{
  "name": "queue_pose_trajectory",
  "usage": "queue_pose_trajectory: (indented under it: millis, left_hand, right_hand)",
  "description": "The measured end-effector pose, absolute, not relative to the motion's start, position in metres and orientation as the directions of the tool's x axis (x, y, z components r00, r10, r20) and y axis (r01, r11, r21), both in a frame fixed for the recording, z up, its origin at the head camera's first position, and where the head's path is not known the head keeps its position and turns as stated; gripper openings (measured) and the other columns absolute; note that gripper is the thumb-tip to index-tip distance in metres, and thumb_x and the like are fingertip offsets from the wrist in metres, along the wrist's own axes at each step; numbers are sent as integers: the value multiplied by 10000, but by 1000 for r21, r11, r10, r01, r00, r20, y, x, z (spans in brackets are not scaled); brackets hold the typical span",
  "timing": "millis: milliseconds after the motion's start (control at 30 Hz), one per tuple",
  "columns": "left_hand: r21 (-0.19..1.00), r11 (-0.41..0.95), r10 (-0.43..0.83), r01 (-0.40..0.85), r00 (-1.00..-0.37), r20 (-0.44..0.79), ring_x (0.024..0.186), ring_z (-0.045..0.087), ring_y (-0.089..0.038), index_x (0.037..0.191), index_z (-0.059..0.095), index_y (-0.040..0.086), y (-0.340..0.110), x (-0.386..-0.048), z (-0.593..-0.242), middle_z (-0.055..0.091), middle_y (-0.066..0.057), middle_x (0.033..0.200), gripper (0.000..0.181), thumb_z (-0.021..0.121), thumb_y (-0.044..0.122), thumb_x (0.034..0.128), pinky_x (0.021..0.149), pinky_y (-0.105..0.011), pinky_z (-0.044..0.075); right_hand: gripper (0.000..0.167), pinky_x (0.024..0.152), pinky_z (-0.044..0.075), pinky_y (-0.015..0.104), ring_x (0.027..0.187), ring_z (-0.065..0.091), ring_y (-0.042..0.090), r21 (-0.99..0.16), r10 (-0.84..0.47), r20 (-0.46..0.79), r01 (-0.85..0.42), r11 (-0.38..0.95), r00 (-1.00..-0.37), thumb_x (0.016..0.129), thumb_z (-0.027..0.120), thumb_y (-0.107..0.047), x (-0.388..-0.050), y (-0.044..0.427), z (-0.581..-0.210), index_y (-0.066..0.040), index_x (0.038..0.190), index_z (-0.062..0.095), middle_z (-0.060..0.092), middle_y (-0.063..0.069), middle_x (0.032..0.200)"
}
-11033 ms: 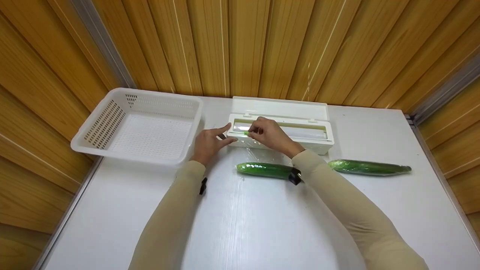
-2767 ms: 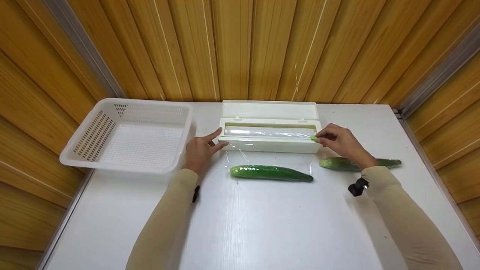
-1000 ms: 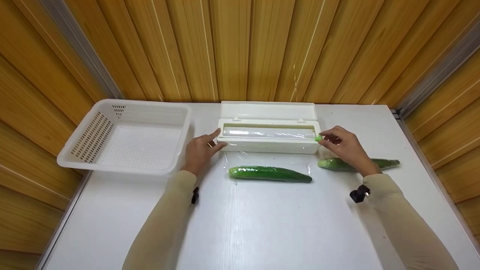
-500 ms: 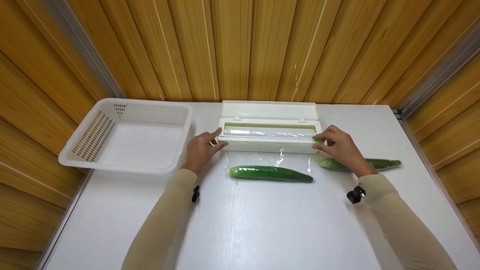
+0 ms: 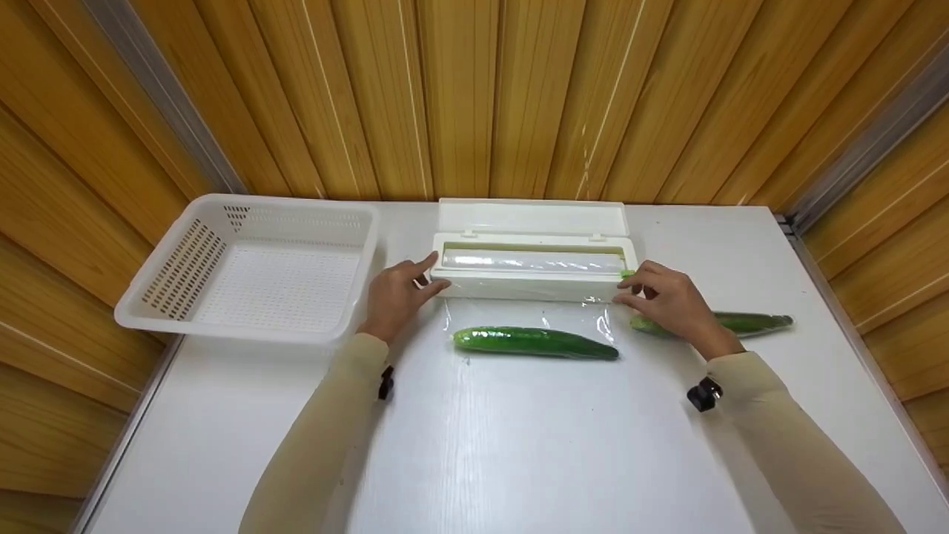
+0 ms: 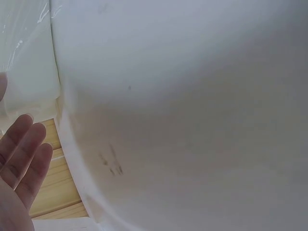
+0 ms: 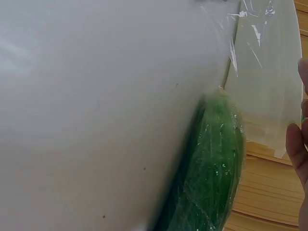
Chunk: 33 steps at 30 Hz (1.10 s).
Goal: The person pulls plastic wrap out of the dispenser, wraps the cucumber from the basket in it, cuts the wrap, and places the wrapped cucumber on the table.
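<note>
In the head view a white cling film dispenser [image 5: 530, 285] lies at the back of the table with its lid raised and the film roll [image 5: 532, 261] showing. My left hand [image 5: 393, 300] holds its left end, index finger on top and thumb at the front. At the right front corner my right hand [image 5: 667, 297] pinches the film edge between thumb and index finger, beside the green slider [image 5: 627, 274]. Clear cling film [image 5: 519, 311] hangs from the front down to a cucumber [image 5: 534, 343]. A film-wrapped cucumber [image 7: 207, 168] lies under my right wrist, partly hidden in the head view.
A white perforated basket [image 5: 296, 334] stands left of the dispenser. The white table [image 5: 519, 445] reaches wood-panelled walls [image 5: 460, 96] at the back and sides. In the left wrist view the basket's wall [image 6: 192, 120] is close to my hand.
Since the first frame the slider has travelled from the dispenser's left end to its right. My right hand has let go of it and moved slightly down; film wrinkles have shifted. My left hand stays.
</note>
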<state>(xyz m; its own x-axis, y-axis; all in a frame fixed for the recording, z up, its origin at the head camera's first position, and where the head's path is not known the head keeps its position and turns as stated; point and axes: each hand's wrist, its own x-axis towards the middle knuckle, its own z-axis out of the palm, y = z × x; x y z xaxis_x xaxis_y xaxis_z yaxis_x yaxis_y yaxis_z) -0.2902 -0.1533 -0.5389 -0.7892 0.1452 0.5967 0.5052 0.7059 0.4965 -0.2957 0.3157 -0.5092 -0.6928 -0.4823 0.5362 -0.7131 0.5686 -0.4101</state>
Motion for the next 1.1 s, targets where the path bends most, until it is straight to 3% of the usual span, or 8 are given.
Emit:
queue_pose_trajectory:
  millis: [300,500,700,900,1100]
  left_hand:
    - [472,716,164,514,-781,602,649,676,-241,1299,763,66,-155,-292,-538,711,-114,757,507,902,285,863,577,-439,534]
    - [455,739,160,497,-785,599,663,681,-232,1294,770,79,-154,-291,-536,694,-103,787,515,903,317,857,586,-419,544]
    - [463,752,118,469,-787,605,721,678,-245,1283,778,79,-148,-289,-535,629,-118,974,511,926,286,839,594,-391,540]
    - [479,710,92,516,-742,664,901,654,-279,1125,848,140,-138,-285,-536,652,-100,1097,334,942,130,805,670,-395,552]
    - [557,646,92,522,-778,621,803,670,-214,1009,853,159,-132,-283,-537,602,-72,1059,213,890,26,846,670,-345,564]
  right_hand:
    - [359,587,495,328,707,627,210,-217,-612,535,-795,566,-582,725,964,-43,-293,313,-522,-38,1027,769,670,78,900]
    - [285,596,566,405,747,693,241,-146,-608,555,-786,600,-568,733,921,97,-293,311,-527,-28,949,783,703,90,942]
    - [254,591,545,362,729,658,203,-165,-576,574,-771,616,-583,767,881,125,-292,310,-528,-18,925,744,682,89,906]
    - [249,603,524,315,748,664,185,-190,-569,583,-778,598,-580,789,853,140,-292,309,-525,-22,947,749,681,74,916]
    - [245,617,510,300,753,659,189,-207,-559,579,-770,604,-594,796,859,137,-291,309,-522,-13,960,756,675,84,914]
